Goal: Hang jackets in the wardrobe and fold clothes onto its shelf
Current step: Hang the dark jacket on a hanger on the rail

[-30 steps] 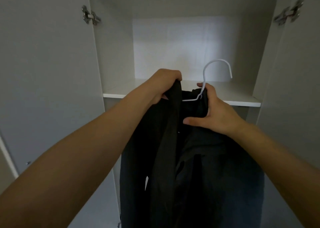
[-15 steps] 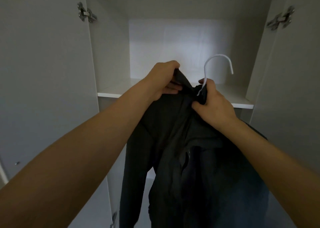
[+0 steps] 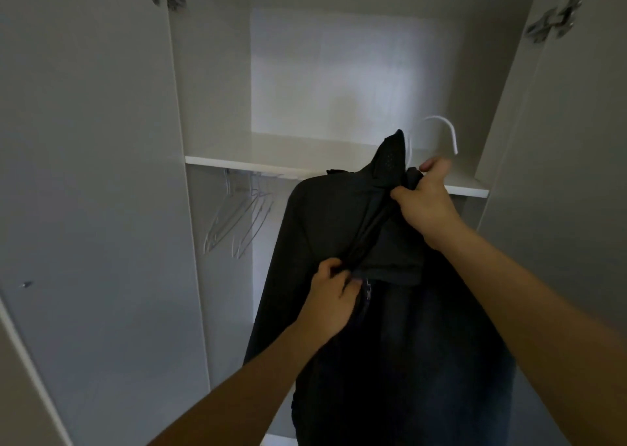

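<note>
Head view shows me two hands at work on one dark jacket [image 3: 325, 215]. My right hand [image 3: 427, 204] is curled round the bunched collar of the jacket, together with the neck of a white hanger [image 3: 441, 130] whose hook rises just above my fingers. My left hand [image 3: 330, 301] is lower down, its fingers pinching the front edge of the jacket beside the zip.

I count one jacket and one hanger in my grip. The jacket is black or very dark, of a plain matt cloth, with a pointed flap of finely dotted lining standing up at the collar. It hangs in front of the open wardrobe, below the level of the shelf [image 3: 271, 165], with its long axis running up and down, collar uppermost and one sleeve falling down the left side.

Further out, a cluster of clear hangers [image 3: 237, 221] hangs under the shelf on the left; I cannot count them surely. Two doors stand open, the left door [image 3: 88, 174] and the right door [image 3: 570, 140], each with one metal hinge showing near its top.
</note>
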`<state>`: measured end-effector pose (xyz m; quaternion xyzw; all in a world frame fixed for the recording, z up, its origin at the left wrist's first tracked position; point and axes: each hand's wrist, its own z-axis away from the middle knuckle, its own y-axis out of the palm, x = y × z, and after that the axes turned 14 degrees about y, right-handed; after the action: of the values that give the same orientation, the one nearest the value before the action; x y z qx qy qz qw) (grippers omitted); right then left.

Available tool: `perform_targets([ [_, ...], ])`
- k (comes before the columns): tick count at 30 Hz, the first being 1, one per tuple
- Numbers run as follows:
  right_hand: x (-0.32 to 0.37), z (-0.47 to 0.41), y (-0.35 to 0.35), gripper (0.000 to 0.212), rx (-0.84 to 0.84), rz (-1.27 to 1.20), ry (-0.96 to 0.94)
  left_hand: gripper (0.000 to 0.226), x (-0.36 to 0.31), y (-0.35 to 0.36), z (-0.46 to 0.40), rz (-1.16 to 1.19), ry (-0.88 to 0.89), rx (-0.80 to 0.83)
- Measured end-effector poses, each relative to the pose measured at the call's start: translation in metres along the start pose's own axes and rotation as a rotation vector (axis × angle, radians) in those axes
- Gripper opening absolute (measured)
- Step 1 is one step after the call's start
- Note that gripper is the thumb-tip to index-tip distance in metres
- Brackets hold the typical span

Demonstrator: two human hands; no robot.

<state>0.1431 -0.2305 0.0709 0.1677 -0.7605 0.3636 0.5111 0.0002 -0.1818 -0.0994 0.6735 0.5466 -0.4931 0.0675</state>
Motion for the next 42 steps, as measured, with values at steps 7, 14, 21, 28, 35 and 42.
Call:
perform_targets([
  [7, -0.017, 0.003, -0.016, 0.042, -0.242, 0.052, -0.168, 0.032, -0.009, -0.001, -0.01, 0.469, -0.374, -0.084],
  [14, -0.057, 0.009, -0.033, 0.031, -0.622, 0.323, -0.389, 0.022, -0.033, -0.056, -0.052, -0.251, 0.297, -0.07],
  [21, -0.085, 0.013, -0.036, 0.035, -0.29, 0.375, -0.468, 0.025, -0.054, -0.074, -0.067, -0.513, 0.613, -0.072],
  [28, -0.07, 0.029, -0.025, 0.086, 0.084, 0.365, -0.174, 0.022, -0.075, -0.075, -0.077, -0.398, 0.667, -0.024],
  [35, -0.063, 0.015, -0.015, 0.015, -0.099, 0.266, -0.107, 0.013, -0.083, -0.069, -0.069, -0.31, 0.534, 0.051],
  [42, -0.058, 0.015, -0.008, 0.021, -0.197, -0.017, -0.041, 0.043, -0.032, -0.031, -0.011, 0.033, -0.006, 0.271],
])
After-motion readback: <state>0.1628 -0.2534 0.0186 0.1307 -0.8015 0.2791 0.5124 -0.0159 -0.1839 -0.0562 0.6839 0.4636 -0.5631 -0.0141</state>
